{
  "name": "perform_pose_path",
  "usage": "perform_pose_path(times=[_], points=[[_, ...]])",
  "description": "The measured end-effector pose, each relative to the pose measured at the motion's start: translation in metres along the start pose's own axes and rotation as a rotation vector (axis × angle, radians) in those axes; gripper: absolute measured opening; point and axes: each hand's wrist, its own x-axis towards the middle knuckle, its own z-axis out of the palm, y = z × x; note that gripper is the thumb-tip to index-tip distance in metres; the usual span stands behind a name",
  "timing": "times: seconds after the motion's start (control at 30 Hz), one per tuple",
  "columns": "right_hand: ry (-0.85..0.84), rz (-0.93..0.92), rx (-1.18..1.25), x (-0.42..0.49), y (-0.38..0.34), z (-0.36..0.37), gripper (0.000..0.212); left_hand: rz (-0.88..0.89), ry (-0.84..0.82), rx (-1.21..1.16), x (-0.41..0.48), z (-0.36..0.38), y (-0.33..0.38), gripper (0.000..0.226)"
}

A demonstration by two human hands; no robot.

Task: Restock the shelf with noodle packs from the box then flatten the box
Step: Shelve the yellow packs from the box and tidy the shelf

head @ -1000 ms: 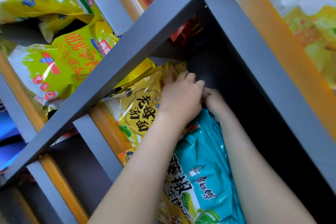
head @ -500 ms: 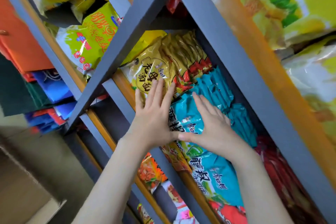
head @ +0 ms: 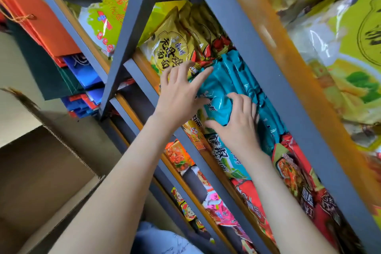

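Head view, looking down along the shelf [head: 266,64].

- Teal noodle packs [head: 237,76]: upright in a tight row on the shelf. Yellow noodle packs [head: 175,45] touch them on the left; red packs [head: 296,173] stand just beside them on the right.
- Left hand [head: 179,97]: on the front of the row where yellow meets teal. Fingers apart and slightly curved, tips touching the front teal pack, nothing clasped.
- Right hand [head: 239,123]: on the face of the front teal pack. Fingers apart and bent, tips digging into the wrapper, thumb stretched left along the pack. Cannot tell whether it grips or only presses.
- Cardboard box [head: 41,171]: near left, below the arms, well apart from both hands, flaps up.
- Orange bags [head: 43,16]: far left, beside the shelf.
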Motion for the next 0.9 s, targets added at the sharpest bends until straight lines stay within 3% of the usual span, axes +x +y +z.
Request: perform_pose_path(times=[0.07, 0.2, 0.37, 0.5, 0.57, 0.63, 0.7, 0.77, 0.83, 0.9], points=[[0.017, 0.013, -0.024, -0.010, 0.003, -0.006, 0.063, 0.039, -0.009, 0.022, 0.009, -0.011, 0.001, 0.049], [-0.034, 0.052, 0.025, -0.015, 0.005, -0.012, 0.044, 0.005, -0.268, 0.019, 0.030, -0.019, 0.004, 0.039], [-0.070, 0.140, 0.219, -0.017, -0.002, -0.013, 0.030, -0.139, -0.284, -0.166, 0.041, -0.018, 0.005, 0.027], [-0.073, 0.160, 0.250, -0.019, 0.011, -0.017, 0.020, -0.239, -0.271, -0.139, 0.044, -0.018, 0.005, 0.026], [-0.115, 0.145, 0.304, -0.023, 0.017, -0.019, 0.032, -0.163, -0.244, -0.098, 0.037, -0.016, 0.010, 0.034], [-0.135, 0.117, 0.345, -0.031, 0.018, -0.020, 0.056, -0.105, -0.112, -0.019, 0.019, -0.013, 0.023, 0.040], [-0.069, 0.105, 0.270, -0.041, 0.019, -0.017, 0.070, -0.089, 0.099, -0.057, -0.008, -0.009, 0.039, 0.033], [0.031, 0.144, 0.139, -0.051, 0.022, -0.013, 0.068, 0.034, 0.161, -0.209, -0.034, -0.006, 0.050, 0.021], [0.063, 0.182, 0.044, -0.059, 0.025, -0.008, 0.058, 0.109, -0.040, -0.373, -0.050, -0.005, 0.056, 0.023], [0.007, 0.187, 0.006, -0.065, 0.028, -0.005, 0.054, 0.039, -0.263, -0.394, -0.053, -0.003, 0.058, 0.027]])
